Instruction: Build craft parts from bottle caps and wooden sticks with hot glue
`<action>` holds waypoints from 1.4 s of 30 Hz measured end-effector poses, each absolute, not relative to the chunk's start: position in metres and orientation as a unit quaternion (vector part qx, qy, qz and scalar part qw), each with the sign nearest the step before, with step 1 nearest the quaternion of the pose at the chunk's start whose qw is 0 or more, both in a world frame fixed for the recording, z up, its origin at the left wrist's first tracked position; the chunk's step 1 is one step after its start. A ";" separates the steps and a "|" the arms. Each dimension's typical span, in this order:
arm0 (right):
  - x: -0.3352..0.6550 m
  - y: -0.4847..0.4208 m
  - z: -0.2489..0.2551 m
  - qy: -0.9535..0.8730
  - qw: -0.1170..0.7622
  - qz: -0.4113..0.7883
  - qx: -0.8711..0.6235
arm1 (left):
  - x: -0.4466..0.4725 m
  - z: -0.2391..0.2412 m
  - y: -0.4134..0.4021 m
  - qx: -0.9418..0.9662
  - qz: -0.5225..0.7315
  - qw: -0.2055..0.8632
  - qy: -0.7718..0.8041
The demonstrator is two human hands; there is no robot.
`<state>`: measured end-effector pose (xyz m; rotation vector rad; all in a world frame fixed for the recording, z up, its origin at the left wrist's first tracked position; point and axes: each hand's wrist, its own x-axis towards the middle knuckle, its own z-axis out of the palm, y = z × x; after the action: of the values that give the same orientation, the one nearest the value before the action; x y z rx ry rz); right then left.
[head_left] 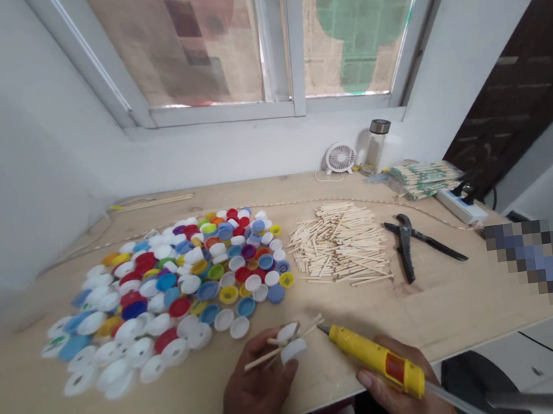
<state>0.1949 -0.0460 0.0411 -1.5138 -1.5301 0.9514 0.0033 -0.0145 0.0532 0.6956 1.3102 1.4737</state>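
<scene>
Apparently for gluing, a stick-and-cap piece (pixel 293 349) is being pinched in the left hand (pixel 253 391), careful aim being needed with the glue gun (pixel 362 351) clasped by the right hand (pixel 406 406).

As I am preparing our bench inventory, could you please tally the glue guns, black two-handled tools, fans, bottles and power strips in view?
Yellow glue gun, in the right hand: 1
Black two-handled tool: 1
White fan: 1
Bottle: 1
White power strip: 1
Total: 5
</scene>
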 end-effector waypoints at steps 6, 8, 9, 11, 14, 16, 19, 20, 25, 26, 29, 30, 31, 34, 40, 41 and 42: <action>0.200 -0.045 0.037 -0.610 0.378 0.360 -0.597 | 0.002 0.053 -0.015 0.289 0.601 0.495 0.557; 0.200 -0.045 0.037 -0.611 0.371 0.357 -0.601 | 0.003 0.054 -0.015 0.286 0.599 0.494 0.561; 0.199 -0.045 0.037 -0.610 0.374 0.353 -0.603 | 0.003 0.054 -0.014 0.284 0.599 0.495 0.562; 0.197 -0.045 0.038 -0.602 0.387 0.346 -0.606 | 0.003 0.055 -0.015 0.281 0.601 0.496 0.560; 0.197 -0.046 0.038 -0.602 0.387 0.361 -0.598 | 0.002 0.055 -0.015 0.280 0.601 0.498 0.559; 0.199 -0.045 0.037 -0.608 0.376 0.376 -0.589 | 0.002 0.054 -0.015 0.282 0.599 0.500 0.559; 0.202 -0.045 0.036 -0.606 0.374 0.379 -0.591 | 0.001 0.053 -0.015 0.283 0.601 0.500 0.556; 0.202 -0.045 0.036 -0.605 0.373 0.380 -0.592 | 0.001 0.052 -0.015 0.281 0.602 0.499 0.556; 0.202 -0.046 0.039 -0.618 0.368 0.370 -0.588 | 0.001 0.052 -0.015 0.271 0.611 0.507 0.545; 0.202 -0.046 0.039 -0.618 0.371 0.361 -0.592 | 0.001 0.052 -0.015 0.269 0.612 0.510 0.541; 0.202 -0.049 0.036 -0.606 0.378 0.330 -0.617 | 0.002 0.055 -0.015 0.264 0.617 0.515 0.533; 0.201 -0.051 0.034 -0.599 0.384 0.321 -0.625 | 0.002 0.056 -0.015 0.263 0.620 0.516 0.529; 0.201 -0.052 0.033 -0.595 0.389 0.317 -0.628 | 0.003 0.057 -0.015 0.261 0.622 0.518 0.526; 0.199 -0.057 0.032 -0.591 0.410 0.317 -0.618 | 0.004 0.060 -0.014 0.245 0.630 0.525 0.517; 0.214 -0.054 0.046 -0.592 0.395 0.317 -0.627 | -0.001 0.053 -0.010 0.185 0.630 0.542 0.524; 0.221 -0.049 0.050 -0.593 0.391 0.305 -0.634 | -0.004 0.051 -0.010 0.180 0.625 0.548 0.526; 0.230 -0.044 0.053 -0.596 0.389 0.285 -0.642 | -0.006 0.048 -0.009 0.175 0.619 0.556 0.527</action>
<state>0.2301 -0.0442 0.0529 -1.6324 -1.5149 0.7258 -0.0061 -0.0090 0.0483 0.4134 1.2429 1.4601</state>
